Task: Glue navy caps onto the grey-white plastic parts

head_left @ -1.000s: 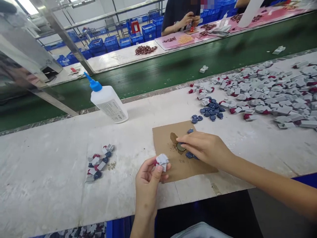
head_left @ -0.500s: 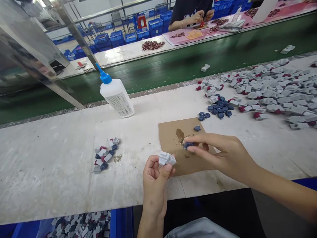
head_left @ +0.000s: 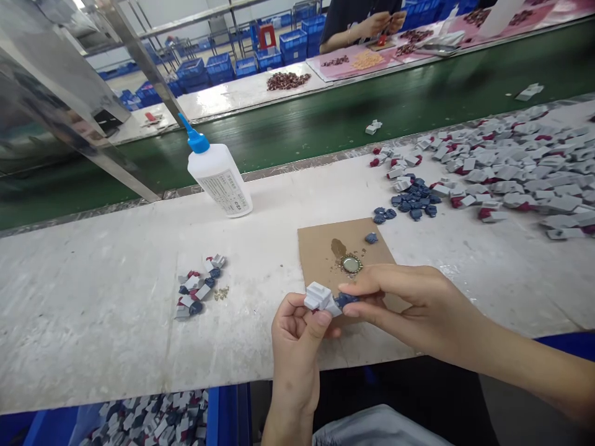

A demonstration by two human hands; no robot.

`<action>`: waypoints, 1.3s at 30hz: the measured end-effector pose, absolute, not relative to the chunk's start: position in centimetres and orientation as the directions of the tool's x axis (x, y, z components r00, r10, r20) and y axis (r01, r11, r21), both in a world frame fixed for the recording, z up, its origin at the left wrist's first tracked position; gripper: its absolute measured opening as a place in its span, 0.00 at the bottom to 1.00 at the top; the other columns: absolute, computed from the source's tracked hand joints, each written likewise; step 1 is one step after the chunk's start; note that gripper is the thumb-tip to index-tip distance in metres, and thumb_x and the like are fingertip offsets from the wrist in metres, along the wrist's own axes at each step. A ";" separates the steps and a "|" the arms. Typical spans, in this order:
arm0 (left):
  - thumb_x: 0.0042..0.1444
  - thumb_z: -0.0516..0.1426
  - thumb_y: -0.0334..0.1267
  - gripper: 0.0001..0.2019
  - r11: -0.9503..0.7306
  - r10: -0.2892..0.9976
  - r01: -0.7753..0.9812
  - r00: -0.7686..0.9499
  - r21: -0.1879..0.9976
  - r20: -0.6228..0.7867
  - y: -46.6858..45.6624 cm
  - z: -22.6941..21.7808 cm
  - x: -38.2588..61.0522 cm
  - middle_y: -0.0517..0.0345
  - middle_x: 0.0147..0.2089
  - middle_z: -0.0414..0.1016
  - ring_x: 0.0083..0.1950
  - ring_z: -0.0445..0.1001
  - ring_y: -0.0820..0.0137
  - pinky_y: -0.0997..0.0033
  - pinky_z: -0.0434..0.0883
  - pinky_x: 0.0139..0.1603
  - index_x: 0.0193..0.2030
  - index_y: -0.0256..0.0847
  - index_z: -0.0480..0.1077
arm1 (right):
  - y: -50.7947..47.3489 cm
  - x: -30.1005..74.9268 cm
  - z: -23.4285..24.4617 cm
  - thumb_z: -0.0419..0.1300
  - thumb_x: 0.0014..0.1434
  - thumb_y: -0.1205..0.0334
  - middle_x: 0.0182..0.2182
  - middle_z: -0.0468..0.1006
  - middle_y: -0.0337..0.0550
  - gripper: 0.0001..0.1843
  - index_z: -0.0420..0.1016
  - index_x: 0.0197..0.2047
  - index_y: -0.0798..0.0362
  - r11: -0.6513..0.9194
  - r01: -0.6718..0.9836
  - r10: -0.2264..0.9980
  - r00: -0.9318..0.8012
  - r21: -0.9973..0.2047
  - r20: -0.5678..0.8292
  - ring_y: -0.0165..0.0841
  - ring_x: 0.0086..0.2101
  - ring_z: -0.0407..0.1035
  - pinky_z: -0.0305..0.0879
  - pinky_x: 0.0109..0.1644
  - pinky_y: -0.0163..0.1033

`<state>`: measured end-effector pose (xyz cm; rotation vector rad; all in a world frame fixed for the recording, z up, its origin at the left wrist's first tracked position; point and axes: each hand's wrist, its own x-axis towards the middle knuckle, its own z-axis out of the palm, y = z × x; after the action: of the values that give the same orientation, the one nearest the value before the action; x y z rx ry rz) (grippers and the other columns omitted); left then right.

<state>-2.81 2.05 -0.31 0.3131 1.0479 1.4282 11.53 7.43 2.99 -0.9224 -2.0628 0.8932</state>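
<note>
My left hand [head_left: 300, 337] pinches a light grey plastic piece [head_left: 318, 297] above the near edge of the cardboard sheet [head_left: 320, 248]. Between the thumb and fingers of my right hand [head_left: 404, 303] is a small dark blue plastic piece [head_left: 344, 301], held against the right end of the grey one. A bottle cap [head_left: 351, 264], silvery inside, lies on the cardboard beside a brown wet stain [head_left: 338, 248]. One more blue piece [head_left: 371, 238] rests near the sheet's far right corner.
A white glue bottle [head_left: 220, 179] stands at the back. Joined pieces [head_left: 198, 288] lie left; blue pieces [head_left: 415, 198] and a grey heap [head_left: 520, 164] lie right. Beyond runs a green conveyor [head_left: 307, 124], with a co-worker's hands [head_left: 385, 25] across it. Below left is a blue bin [head_left: 212, 418].
My right hand has moved from the cap toward me and left, bringing the blue piece against the grey one. The cap is now uncovered. Grey pieces on the conveyor have shifted left.
</note>
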 end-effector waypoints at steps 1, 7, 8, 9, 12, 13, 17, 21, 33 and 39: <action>0.41 0.66 0.35 0.10 0.178 0.905 -0.643 -0.191 0.745 -0.380 2.0 -0.3 -2.9 0.64 0.26 0.75 0.26 0.70 0.80 0.84 0.70 0.23 0.29 0.37 0.69 | 7.4 11.7 3.1 0.60 0.55 0.63 0.23 0.73 0.38 0.03 0.73 0.34 0.52 0.505 0.325 0.798 -0.529 -0.800 0.289 0.28 0.23 0.68 0.64 0.24 0.34; 0.44 0.65 0.31 0.07 0.216 0.956 -0.567 -0.040 0.795 -0.289 2.2 -0.7 -3.9 0.65 0.24 0.75 0.25 0.71 0.82 0.86 0.69 0.27 0.29 0.38 0.70 | 7.7 12.6 3.4 0.59 0.57 0.60 0.21 0.69 0.36 0.06 0.71 0.32 0.54 0.531 0.326 0.701 -0.688 -0.782 0.190 0.25 0.20 0.63 0.59 0.21 0.32; 0.44 0.65 0.32 0.07 0.234 0.957 -0.571 -0.007 0.787 -0.290 2.2 -0.7 -4.1 0.64 0.25 0.75 0.25 0.71 0.81 0.85 0.70 0.27 0.29 0.38 0.70 | 7.8 12.6 3.6 0.58 0.57 0.61 0.21 0.70 0.36 0.06 0.71 0.32 0.54 0.537 0.318 0.692 -0.697 -0.782 0.191 0.25 0.21 0.64 0.60 0.22 0.31; 0.44 0.65 0.34 0.08 0.245 0.955 -0.581 0.009 0.776 -0.295 2.1 -0.7 -4.1 0.64 0.25 0.75 0.25 0.71 0.81 0.84 0.70 0.26 0.28 0.38 0.70 | 7.9 12.7 3.7 0.58 0.57 0.62 0.22 0.71 0.36 0.05 0.71 0.33 0.54 0.537 0.305 0.685 -0.701 -0.786 0.196 0.25 0.22 0.65 0.60 0.23 0.30; 0.41 0.66 0.37 0.10 0.250 0.943 -0.617 -0.019 0.746 -0.332 2.0 -0.4 -4.1 0.63 0.25 0.74 0.25 0.70 0.79 0.84 0.70 0.23 0.28 0.38 0.70 | 7.8 12.7 4.1 0.58 0.57 0.65 0.24 0.73 0.36 0.02 0.72 0.33 0.54 0.517 0.269 0.693 -0.689 -0.813 0.212 0.24 0.23 0.67 0.61 0.25 0.27; 0.40 0.67 0.37 0.11 0.245 0.939 -0.622 -0.037 0.743 -0.341 2.0 -0.2 -4.0 0.63 0.24 0.74 0.24 0.70 0.79 0.84 0.69 0.23 0.28 0.38 0.70 | 7.7 12.7 4.2 0.58 0.57 0.66 0.24 0.73 0.36 0.01 0.72 0.33 0.53 0.511 0.270 0.704 -0.677 -0.816 0.217 0.24 0.23 0.67 0.62 0.25 0.27; 0.37 0.68 0.38 0.13 0.224 0.936 -0.640 -0.068 0.735 -0.344 2.0 0.4 -3.5 0.63 0.24 0.72 0.24 0.69 0.79 0.84 0.68 0.22 0.27 0.39 0.69 | 7.1 12.7 4.5 0.59 0.56 0.66 0.23 0.73 0.36 0.01 0.72 0.32 0.53 0.529 0.298 0.733 -0.632 -0.795 0.251 0.24 0.21 0.66 0.62 0.24 0.28; 0.38 0.68 0.34 0.11 0.210 0.940 -0.675 -0.060 0.707 -0.336 2.1 0.6 -3.2 0.64 0.26 0.74 0.24 0.69 0.80 0.86 0.68 0.22 0.27 0.39 0.69 | 6.6 12.8 5.2 0.59 0.55 0.66 0.21 0.72 0.35 0.01 0.71 0.31 0.53 0.506 0.347 0.786 -0.562 -0.790 0.257 0.23 0.20 0.64 0.60 0.22 0.28; 0.36 0.68 0.34 0.10 0.099 0.958 -0.549 -0.174 0.830 -0.230 2.0 0.9 -2.9 0.63 0.29 0.72 0.24 0.68 0.80 0.84 0.68 0.22 0.25 0.41 0.72 | 7.0 12.5 5.7 0.57 0.57 0.66 0.20 0.70 0.34 0.02 0.71 0.34 0.53 0.513 0.403 0.762 -0.620 -0.758 0.186 0.23 0.19 0.62 0.58 0.21 0.29; 0.38 0.67 0.35 0.09 0.039 0.969 -0.533 -0.187 0.845 -0.163 2.1 0.4 -3.0 0.63 0.27 0.71 0.28 0.70 0.78 0.82 0.68 0.28 0.26 0.42 0.71 | 7.3 12.5 5.2 0.59 0.56 0.64 0.22 0.72 0.34 0.03 0.69 0.33 0.53 0.441 0.292 0.729 -0.668 -0.849 0.149 0.23 0.21 0.64 0.60 0.22 0.28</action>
<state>-2.97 2.08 0.37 0.6003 0.9885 1.5026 12.53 7.28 5.21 -0.8560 -2.1931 1.1495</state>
